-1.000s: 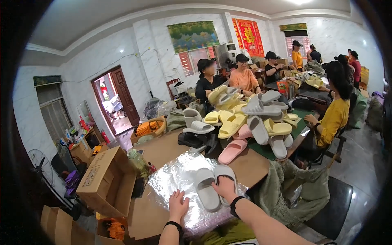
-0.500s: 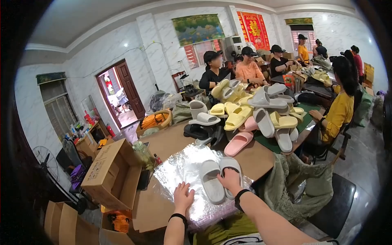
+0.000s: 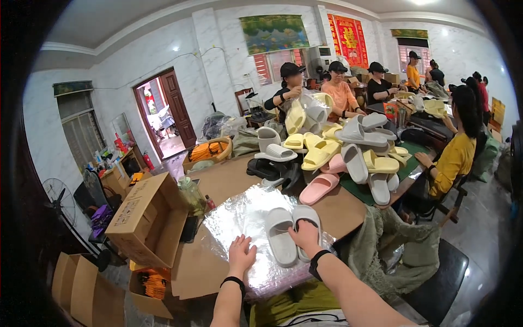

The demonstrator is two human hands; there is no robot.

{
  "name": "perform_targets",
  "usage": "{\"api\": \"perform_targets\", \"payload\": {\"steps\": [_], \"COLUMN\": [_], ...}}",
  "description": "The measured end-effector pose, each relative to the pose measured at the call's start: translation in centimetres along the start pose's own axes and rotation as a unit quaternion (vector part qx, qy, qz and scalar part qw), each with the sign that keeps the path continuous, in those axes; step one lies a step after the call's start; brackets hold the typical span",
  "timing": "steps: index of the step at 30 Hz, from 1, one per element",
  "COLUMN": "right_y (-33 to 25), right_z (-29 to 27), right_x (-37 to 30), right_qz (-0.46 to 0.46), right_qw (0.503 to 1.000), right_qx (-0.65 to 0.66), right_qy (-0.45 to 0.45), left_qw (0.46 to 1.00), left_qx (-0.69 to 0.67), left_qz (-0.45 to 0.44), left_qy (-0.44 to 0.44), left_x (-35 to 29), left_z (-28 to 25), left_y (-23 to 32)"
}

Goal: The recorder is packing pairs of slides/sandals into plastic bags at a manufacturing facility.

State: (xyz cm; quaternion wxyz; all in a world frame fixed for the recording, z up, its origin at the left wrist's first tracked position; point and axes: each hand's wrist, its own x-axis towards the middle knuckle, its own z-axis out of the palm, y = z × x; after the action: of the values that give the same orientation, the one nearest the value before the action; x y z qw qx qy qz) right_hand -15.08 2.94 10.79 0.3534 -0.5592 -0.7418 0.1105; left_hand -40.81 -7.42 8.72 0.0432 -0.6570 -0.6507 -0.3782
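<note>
A pair of light grey slippers lies side by side, toes away from me, on a stack of shiny clear plastic bags (image 3: 231, 215). My right hand (image 3: 306, 235) grips the right slipper (image 3: 306, 212) at its foot opening, with the fingertips partly hidden by the strap. The left slipper (image 3: 281, 220) rests just beside that hand's thumb. To the left of the pair, my left hand (image 3: 241, 256) lies flat on the plastic with its fingers spread, holding nothing.
Beyond the plastic rises a heap of yellow, grey and pink slippers (image 3: 321, 155). An open cardboard box (image 3: 144, 218) and a greenish jar (image 3: 190, 193) stand left. A woven sack (image 3: 389, 250) hangs over the table's right edge. Several co-workers sit or stand around the far tables.
My view has tilted slightly, while both hands stay in nearly the same places on the plastic and slipper. Across the table, a co-worker has raised bagged yellow and grey slippers.
</note>
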Motion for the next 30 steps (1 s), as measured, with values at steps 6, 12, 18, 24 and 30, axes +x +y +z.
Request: {"api": "perform_targets", "payload": {"steps": [6, 12, 18, 24, 30], "right_y": [0.5, 0.5, 0.0, 0.6, 0.6], "right_z": [0.4, 0.0, 0.3, 0.4, 0.2], "right_x": [-0.1, -0.5, -0.4, -0.2, 0.0], "right_qz": [-0.006, 0.004, 0.011, -0.007, -0.008], "right_qw": [0.999, 1.000, 1.000, 1.000, 1.000], "right_qx": [-0.009, -0.022, -0.021, -0.008, -0.012], "right_qy": [0.034, -0.007, -0.021, 0.000, 0.012], "left_qw": [1.000, 1.000, 1.000, 1.000, 0.999], "left_qx": [-0.011, 0.008, -0.009, -0.008, -0.008], "left_qz": [-0.007, -0.022, -0.019, -0.018, -0.025], "left_qy": [-0.002, -0.020, -0.010, -0.003, -0.020], "left_x": [-0.1, -0.4, -0.6, -0.3, -0.4], "left_z": [0.0, 0.2, 0.1, -0.1, -0.1], "left_y": [0.5, 0.5, -0.2, 0.3, 0.7]}}
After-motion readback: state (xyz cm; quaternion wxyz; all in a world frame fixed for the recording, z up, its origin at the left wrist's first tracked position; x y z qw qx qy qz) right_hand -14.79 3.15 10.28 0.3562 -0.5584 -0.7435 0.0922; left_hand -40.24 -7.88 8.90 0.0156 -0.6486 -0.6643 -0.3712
